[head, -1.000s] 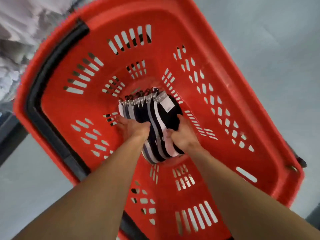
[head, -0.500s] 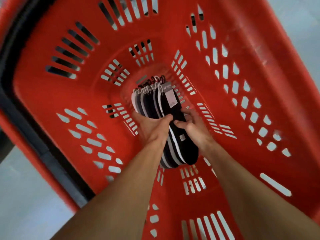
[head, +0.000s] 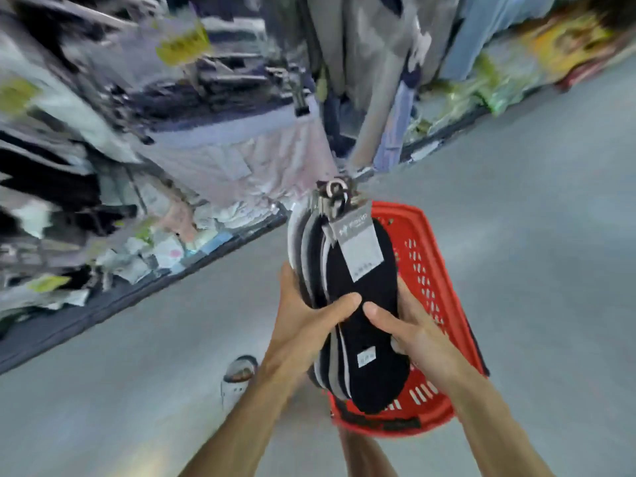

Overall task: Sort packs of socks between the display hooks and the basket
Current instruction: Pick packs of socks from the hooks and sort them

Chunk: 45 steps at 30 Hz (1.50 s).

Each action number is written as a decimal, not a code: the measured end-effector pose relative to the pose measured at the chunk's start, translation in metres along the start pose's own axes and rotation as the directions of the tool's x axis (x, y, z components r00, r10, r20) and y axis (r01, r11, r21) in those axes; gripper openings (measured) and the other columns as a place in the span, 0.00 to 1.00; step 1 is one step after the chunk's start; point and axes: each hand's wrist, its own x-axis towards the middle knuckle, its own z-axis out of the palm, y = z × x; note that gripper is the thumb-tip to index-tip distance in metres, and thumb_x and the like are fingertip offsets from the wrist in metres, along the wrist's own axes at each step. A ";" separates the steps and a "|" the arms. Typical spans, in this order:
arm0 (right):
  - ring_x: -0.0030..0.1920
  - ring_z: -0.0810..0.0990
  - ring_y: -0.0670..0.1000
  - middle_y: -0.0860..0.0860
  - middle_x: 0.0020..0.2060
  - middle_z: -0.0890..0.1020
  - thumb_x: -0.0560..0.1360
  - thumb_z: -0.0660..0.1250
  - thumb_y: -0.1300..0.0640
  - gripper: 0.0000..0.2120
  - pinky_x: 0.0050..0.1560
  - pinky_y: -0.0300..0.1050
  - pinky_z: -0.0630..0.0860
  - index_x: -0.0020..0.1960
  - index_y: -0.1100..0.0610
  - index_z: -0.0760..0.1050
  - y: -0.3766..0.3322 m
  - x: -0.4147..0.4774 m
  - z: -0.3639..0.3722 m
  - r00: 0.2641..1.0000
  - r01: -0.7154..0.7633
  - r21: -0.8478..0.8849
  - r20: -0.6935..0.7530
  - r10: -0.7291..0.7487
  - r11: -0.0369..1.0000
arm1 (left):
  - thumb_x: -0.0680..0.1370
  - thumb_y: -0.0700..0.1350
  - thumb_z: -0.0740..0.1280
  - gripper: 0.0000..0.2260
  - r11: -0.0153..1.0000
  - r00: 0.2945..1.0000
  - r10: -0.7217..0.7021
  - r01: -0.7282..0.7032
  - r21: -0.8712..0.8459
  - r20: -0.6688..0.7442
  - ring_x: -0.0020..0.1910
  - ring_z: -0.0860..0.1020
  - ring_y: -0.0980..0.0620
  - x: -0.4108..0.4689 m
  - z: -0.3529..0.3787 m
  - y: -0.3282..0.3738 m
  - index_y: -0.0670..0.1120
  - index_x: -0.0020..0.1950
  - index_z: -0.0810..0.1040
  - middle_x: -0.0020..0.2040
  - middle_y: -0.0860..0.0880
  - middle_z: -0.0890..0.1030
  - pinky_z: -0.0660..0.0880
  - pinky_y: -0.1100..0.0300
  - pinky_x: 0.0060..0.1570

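Note:
A stack of several sock packs point(head: 364, 297), black, grey and white with small hangers and a grey label at the top, is held upright in front of me. My left hand point(head: 306, 325) grips the stack from the left, thumb across the front. My right hand point(head: 413, 335) grips it from the right, thumb on the front sock. The red basket point(head: 433, 270) stands on the floor right behind and below the stack, partly hidden by it. The display hooks cannot be made out in the blurred racks.
Blurred shelves and racks of packaged clothing point(head: 144, 160) fill the left and top. Hanging garments point(head: 378, 63) are at top centre. Grey floor point(head: 550, 218) spreads to the right and lower left. My foot in a white sandal point(head: 237, 376) is beside the basket.
Both hands have lifted the stack of sock packs out of the basket. My view has swung up from the basket's inside to the shelves and floor.

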 end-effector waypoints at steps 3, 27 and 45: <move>0.71 0.72 0.44 0.40 0.70 0.74 0.79 0.64 0.49 0.26 0.69 0.45 0.73 0.75 0.39 0.63 -0.080 -0.039 0.084 0.992 0.124 -0.083 0.048 -0.120 0.989 | 0.60 0.52 0.79 0.29 0.993 0.995 0.101 -0.101 -0.057 -0.010 0.51 0.84 0.61 -0.061 -0.054 0.086 0.58 0.57 0.71 0.51 0.62 0.84 0.79 0.70 0.43; 0.50 0.85 0.51 0.47 0.48 0.86 0.66 0.78 0.53 0.13 0.50 0.50 0.80 0.48 0.43 0.81 -0.261 -0.292 0.829 0.541 0.809 -0.064 0.470 -0.697 0.585 | 0.54 0.61 0.84 0.49 0.551 0.481 0.612 -0.829 -0.099 -0.628 0.66 0.76 0.58 -0.561 -0.650 0.317 0.63 0.72 0.66 0.69 0.61 0.75 0.79 0.57 0.57; 0.55 0.84 0.44 0.44 0.55 0.85 0.77 0.68 0.51 0.10 0.50 0.36 0.80 0.56 0.40 0.78 -0.362 -0.191 1.106 0.280 0.859 0.042 0.795 -0.538 0.510 | 0.57 0.56 0.81 0.37 0.403 0.198 0.620 -0.910 0.092 -0.759 0.51 0.85 0.52 -0.534 -0.913 0.438 0.57 0.63 0.73 0.55 0.54 0.85 0.83 0.58 0.43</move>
